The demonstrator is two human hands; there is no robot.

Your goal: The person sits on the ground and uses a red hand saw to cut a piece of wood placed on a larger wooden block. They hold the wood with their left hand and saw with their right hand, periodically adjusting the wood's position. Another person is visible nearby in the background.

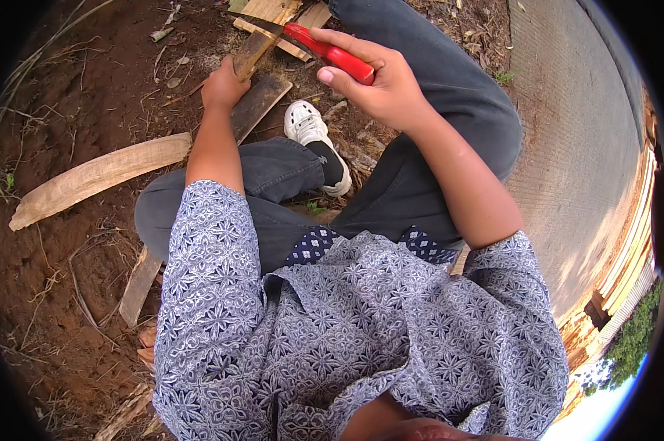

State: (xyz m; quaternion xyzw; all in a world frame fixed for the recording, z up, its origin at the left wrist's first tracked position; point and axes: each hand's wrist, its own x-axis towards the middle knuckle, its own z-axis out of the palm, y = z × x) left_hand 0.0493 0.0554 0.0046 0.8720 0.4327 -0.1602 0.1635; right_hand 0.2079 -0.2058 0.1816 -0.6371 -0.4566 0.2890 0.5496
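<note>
1. Ground [67, 140]: bare soil, left of the paved strip's edge, carries the boards. Any unevenness beneath them could make the support rock under load.
2. Right leg [449, 81]: bent beside the work. A shift of this leg could knock the right hand and deflect the blade.
3. Dark board [262, 106]: lies aslant, its right corner just short of the white shoe [302, 121]. A nudge from the shoe could disturb it.
4. Pale boards [269, 9]: lie at the far end of the work, with no clamp visible. They could slide apart if pushed sideways.
5. Wood piece [252, 53]: slopes from the left hand toward the pale boards, apparently resting on them. Uneven support could let it roll or pinch the blade.
6. Red-handled saw [350, 66]: blade lies across the wood piece. Twisting could bend or jam it; skipping could carry its teeth toward the left hand.
7. Right hand [390, 84]: fingers and thumb wrap the handle. A loosened hold could let the saw wander.
8. Left hand [225, 84]: closed around the wood piece's near end, near the blade; pressure cannot be told. A slip could expose its fingers to the teeth.
</note>
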